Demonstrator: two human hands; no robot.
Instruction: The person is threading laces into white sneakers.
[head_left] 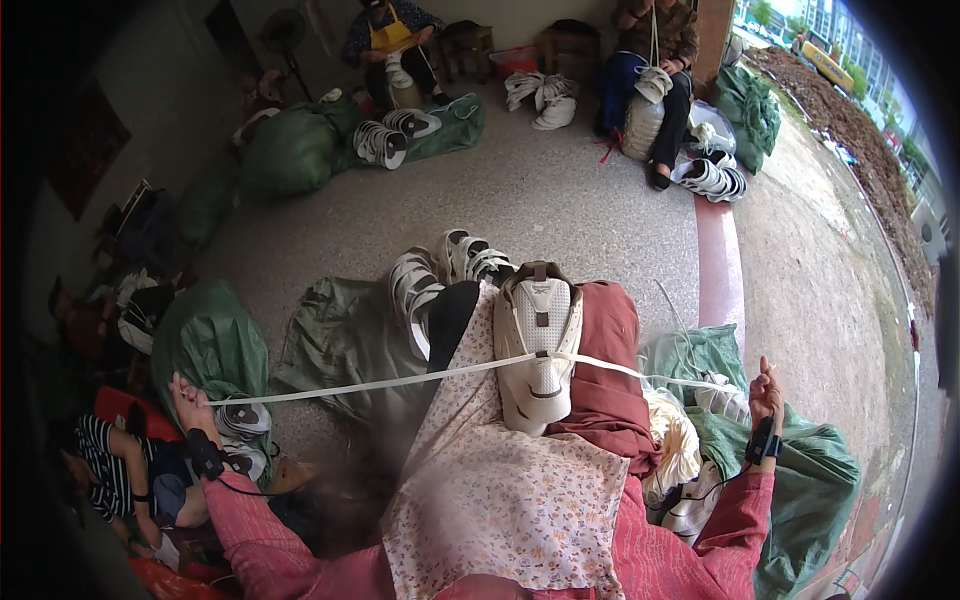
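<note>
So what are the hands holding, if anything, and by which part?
A white lace, spread across the shoe: the left hand holds one outer stretch, the right hand the other. Whether those are its very tips cannot be told.

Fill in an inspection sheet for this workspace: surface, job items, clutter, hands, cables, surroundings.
Surface: floral apron and dark red cloth on the lap.
Job items: beige shoe on the lap; white lace across it, stretched to both sides.
Clutter: green sack, striped shoes, pale strands.
Hands: left hand and right hand grip the lace, spread wide.
Cables: black cable at the left wristband.
Surroundings: speckled floor; seated person in yellow apron; yellow digger outside.
</note>
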